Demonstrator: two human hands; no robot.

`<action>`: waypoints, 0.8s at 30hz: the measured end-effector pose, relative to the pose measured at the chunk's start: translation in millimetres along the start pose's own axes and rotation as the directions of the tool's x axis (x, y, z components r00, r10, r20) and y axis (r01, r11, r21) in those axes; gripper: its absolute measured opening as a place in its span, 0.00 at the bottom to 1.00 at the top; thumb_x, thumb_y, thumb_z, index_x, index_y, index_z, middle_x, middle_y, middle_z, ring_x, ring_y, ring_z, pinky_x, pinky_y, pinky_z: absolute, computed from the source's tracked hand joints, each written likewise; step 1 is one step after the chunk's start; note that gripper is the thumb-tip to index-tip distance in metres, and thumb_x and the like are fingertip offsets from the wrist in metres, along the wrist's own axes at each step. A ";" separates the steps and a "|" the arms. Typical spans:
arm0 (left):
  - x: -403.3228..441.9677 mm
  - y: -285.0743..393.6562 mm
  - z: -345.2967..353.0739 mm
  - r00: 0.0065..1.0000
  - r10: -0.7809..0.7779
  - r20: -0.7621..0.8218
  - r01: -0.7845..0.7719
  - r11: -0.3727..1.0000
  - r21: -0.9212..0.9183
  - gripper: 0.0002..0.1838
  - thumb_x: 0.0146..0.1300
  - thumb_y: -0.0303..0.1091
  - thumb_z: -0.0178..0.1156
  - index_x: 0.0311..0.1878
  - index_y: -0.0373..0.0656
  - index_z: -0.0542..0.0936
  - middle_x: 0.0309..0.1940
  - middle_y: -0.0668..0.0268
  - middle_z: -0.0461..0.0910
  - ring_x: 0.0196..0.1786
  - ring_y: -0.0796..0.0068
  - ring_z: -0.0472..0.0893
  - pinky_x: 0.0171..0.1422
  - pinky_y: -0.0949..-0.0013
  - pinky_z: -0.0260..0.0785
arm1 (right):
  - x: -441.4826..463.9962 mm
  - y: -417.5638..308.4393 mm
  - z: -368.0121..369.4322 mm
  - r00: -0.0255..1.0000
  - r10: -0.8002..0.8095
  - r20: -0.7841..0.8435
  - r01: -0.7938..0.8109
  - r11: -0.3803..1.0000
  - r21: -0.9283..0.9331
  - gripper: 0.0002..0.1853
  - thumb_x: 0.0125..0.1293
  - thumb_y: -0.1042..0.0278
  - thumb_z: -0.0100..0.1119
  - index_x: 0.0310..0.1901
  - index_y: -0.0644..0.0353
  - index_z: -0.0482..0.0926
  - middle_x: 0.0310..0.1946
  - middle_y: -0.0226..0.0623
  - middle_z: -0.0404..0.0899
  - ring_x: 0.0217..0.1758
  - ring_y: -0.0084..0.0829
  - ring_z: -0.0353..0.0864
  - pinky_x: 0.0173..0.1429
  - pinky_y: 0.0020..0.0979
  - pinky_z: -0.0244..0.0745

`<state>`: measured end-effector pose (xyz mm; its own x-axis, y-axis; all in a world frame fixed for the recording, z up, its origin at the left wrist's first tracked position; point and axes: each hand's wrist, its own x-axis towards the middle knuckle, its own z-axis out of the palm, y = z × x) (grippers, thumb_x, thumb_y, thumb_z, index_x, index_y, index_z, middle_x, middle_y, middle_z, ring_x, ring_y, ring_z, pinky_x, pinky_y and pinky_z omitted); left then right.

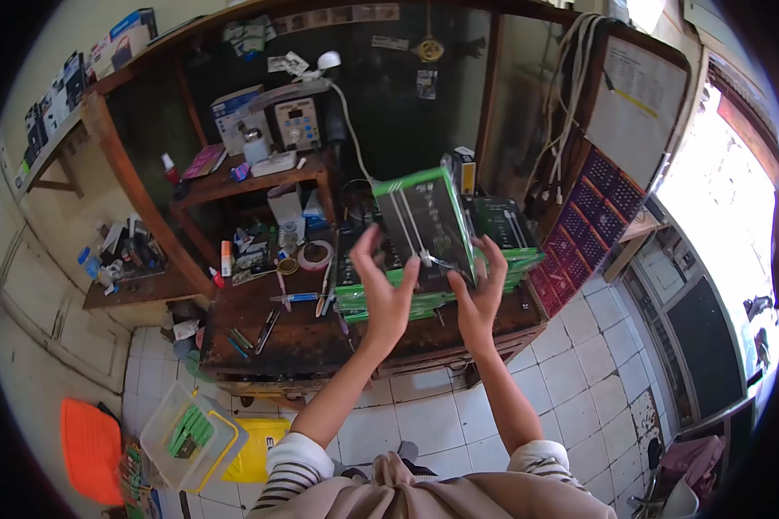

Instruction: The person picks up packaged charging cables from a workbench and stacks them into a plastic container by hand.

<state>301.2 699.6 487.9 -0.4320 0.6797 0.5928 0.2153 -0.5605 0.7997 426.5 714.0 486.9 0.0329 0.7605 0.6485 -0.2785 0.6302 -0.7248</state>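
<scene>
A black and green box (424,216) in shiny wrap is tilted upright above the wooden desk. My left hand (388,290) is at its lower left, thumb raised near its front and fingers spread. At the lower right edge, my right hand (479,298) has its thumb and fingers around the corner of the box. Behind and beneath are stacks of similar green-edged boxes (504,227), partly hidden by the raised box and my hands.
The desk (312,346) holds pens, a tape roll (315,254) and small bottles on its left. A small shelf carries a soldering station (298,124). Cables hang at the right. On the tiled floor stands a clear plastic bin (160,424) beside a yellow lid (255,450).
</scene>
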 end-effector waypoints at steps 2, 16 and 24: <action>3.6 12.2 -28.1 0.975 0.194 -0.110 -0.185 0.979 0.087 0.43 0.56 0.47 0.60 0.66 0.39 0.48 0.64 0.54 0.52 0.68 0.63 0.53 0.70 0.63 0.41 | -19.9 -1.2 2.1 0.998 0.048 0.041 -0.049 0.999 0.003 0.34 0.55 0.77 0.60 0.62 0.62 0.54 0.57 0.41 0.60 0.63 0.33 0.59 0.66 0.33 0.52; -153.0 9.9 -309.6 0.664 -0.737 0.124 0.617 0.447 -0.647 0.45 0.53 0.75 0.33 0.66 0.52 0.48 0.62 0.47 0.58 0.62 0.51 0.63 0.63 0.43 0.56 | -161.0 -8.1 187.0 0.803 0.453 0.388 -0.591 0.690 0.418 0.30 0.56 0.80 0.57 0.59 0.60 0.57 0.54 0.40 0.63 0.56 0.29 0.65 0.59 0.28 0.62; -208.7 39.8 -442.6 0.791 -0.599 -0.125 0.297 0.554 -0.778 0.38 0.59 0.65 0.40 0.66 0.54 0.48 0.58 0.58 0.66 0.60 0.60 0.68 0.60 0.55 0.62 | -284.6 -9.9 317.1 0.624 0.534 0.570 -0.751 0.610 0.252 0.31 0.57 0.83 0.54 0.61 0.54 0.57 0.58 0.39 0.59 0.59 0.30 0.62 0.60 0.30 0.60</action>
<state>12.3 326.1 353.7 -0.5801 0.8142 -0.0223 -0.6901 -0.4768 0.5445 115.5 441.6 383.3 -0.6755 0.7218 0.1506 -0.4364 -0.2268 -0.8707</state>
